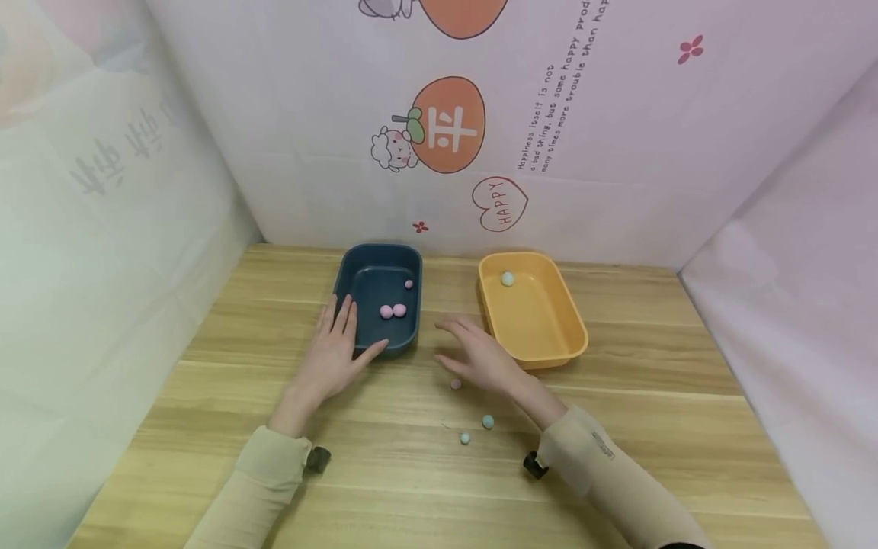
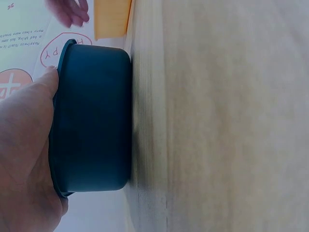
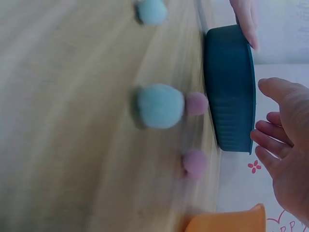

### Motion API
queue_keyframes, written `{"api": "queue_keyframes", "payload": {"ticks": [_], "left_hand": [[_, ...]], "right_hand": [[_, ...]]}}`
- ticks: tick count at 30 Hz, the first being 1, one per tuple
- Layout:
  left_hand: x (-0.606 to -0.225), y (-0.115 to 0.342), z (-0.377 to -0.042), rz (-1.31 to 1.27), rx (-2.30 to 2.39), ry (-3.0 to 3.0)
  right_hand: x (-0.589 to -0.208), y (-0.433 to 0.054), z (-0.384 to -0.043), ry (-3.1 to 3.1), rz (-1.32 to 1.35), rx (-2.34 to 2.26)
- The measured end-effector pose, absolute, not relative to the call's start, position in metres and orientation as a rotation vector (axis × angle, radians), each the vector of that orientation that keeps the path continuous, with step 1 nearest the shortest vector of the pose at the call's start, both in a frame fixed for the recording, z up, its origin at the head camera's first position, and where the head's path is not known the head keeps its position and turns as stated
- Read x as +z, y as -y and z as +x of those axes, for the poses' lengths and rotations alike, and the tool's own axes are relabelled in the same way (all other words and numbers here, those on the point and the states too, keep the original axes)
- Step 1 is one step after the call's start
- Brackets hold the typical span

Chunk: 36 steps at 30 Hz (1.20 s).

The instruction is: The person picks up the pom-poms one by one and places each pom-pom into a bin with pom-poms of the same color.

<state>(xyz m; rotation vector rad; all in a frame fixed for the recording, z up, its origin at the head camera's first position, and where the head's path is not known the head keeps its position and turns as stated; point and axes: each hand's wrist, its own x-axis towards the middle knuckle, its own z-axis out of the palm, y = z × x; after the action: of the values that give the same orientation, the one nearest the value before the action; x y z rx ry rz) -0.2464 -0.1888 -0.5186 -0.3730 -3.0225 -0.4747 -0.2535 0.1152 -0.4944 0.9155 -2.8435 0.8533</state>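
My left hand (image 1: 332, 354) rests on the left and near rim of the dark blue tray (image 1: 373, 252), fingers straight and spread, thumb at the near edge. Inside that tray are two pink balls (image 1: 393, 311) side by side and a smaller pink ball (image 1: 408, 284). Between the trays hovers my right hand (image 1: 483, 358), fingers apart and holding nothing. A pink ball (image 1: 456, 384) lies on the table just below it; the right wrist view shows a second pink ball (image 3: 194, 164) nearby. Closer to me are two light blue balls (image 1: 488, 422).
On the right stands a yellow tray (image 1: 538, 313) with one light blue ball (image 1: 507, 279) at its far left corner. A printed white cloth (image 1: 583, 206) rises behind the wooden table (image 1: 638, 427), and more cloth hangs at both sides.
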Motion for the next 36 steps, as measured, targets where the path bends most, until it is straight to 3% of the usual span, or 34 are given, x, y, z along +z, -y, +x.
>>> {"api": "queue_keyframes", "payload": {"ticks": [18,36], "left_hand": [[-0.515,0.187,-0.243,-0.367,-0.469,3.04],[-0.519,0.188,-0.245,-0.362,-0.464,3.048]], "right_hand": [[-0.518,-0.152,-0.227,2.746,1.036,0.929],[-0.524,-0.153,-0.218,2.841,1.014,0.821]]}}
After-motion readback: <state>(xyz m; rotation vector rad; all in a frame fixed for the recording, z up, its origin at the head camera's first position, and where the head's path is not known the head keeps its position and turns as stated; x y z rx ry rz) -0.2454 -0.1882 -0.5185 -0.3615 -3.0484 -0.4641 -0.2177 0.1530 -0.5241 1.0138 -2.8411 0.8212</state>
